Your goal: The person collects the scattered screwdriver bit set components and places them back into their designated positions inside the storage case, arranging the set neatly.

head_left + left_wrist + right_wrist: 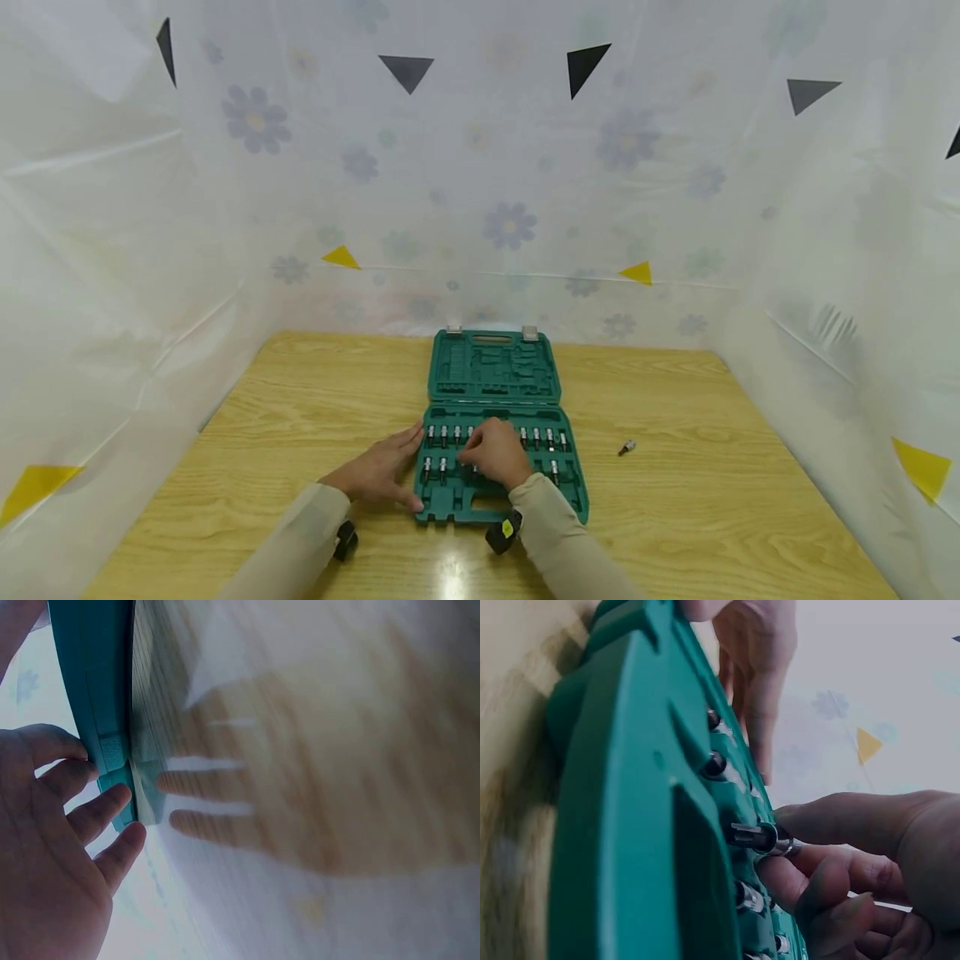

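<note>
A green tool case [551, 502] lies unfolded on the table, with two rows of silver bit sockets in its near half. My left hand [382, 468] rests along the left side of the case, thumb at the near corner. In the left wrist view, the fingers [112, 810] of that hand are spread against the case's side. My right hand [497, 450] is over the near row. Between thumb and fingers it pinches a bit socket [769, 838], whose dark tip points toward the near side of the case. In the head view my hand hides several slots.
One loose bit socket [627, 447] lies on the wooden table [675, 508], right of the case. The lid [491, 392] lies open at the back, its two latches upward. Pale patterned sheeting [510, 167] encloses the table's back and sides.
</note>
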Demonstrator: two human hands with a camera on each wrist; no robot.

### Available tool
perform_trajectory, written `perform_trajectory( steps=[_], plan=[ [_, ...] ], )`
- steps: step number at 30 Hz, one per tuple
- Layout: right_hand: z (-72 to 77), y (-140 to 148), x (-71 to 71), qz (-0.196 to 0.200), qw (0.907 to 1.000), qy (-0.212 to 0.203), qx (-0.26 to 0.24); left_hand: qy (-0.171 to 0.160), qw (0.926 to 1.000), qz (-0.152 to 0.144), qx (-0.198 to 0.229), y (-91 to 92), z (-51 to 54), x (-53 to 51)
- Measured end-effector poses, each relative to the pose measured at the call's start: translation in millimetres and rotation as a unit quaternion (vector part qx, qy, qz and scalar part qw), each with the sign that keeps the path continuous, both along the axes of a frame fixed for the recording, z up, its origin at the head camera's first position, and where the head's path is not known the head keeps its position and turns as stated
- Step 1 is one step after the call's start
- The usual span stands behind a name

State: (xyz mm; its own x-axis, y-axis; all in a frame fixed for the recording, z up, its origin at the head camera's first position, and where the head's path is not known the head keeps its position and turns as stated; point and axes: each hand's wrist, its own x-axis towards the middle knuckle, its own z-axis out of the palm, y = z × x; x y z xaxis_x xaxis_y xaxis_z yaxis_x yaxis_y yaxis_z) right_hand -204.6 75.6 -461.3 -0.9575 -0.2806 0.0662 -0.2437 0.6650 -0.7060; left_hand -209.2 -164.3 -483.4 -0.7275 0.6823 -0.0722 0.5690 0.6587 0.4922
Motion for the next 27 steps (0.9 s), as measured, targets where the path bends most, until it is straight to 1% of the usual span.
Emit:
perform_trajectory(
  steps=[4, 8, 13, 20, 27],
  plan=[
    [-4.6, -4.7, -1.8, -0.011, 0.9993, 0.015, 0.034, 0.006, 1.0000, -0.004, 0.001, -0.7, -0.4, 0.5],
    [-3.6, -8.1, -3.2, -0.016, 0.9981, 0.028, 0.053, 0.001, 1.0000, 0.001, 0.001, -0.8, 0.0, 1.0],
    [-1.0, -10.0, -2.6, -0.011, 0.9981, 0.022, 0.057, -0.005, 1.0000, 0.001, 0.004, -0.7, -1.3, -0.1],
    [1.2, -11.0, -2.6, -0.009, 0.9959, 0.018, 0.088, -0.010, 0.9999, 0.004, 0.005, -0.9, -1.3, -0.3],
    [1.0, -12.5, -1.8, 0.000, 0.9969, 0.009, 0.078, -0.009, 1.0000, 0.003, 0.003, -0.6, -0.4, 0.8]
  ],
)
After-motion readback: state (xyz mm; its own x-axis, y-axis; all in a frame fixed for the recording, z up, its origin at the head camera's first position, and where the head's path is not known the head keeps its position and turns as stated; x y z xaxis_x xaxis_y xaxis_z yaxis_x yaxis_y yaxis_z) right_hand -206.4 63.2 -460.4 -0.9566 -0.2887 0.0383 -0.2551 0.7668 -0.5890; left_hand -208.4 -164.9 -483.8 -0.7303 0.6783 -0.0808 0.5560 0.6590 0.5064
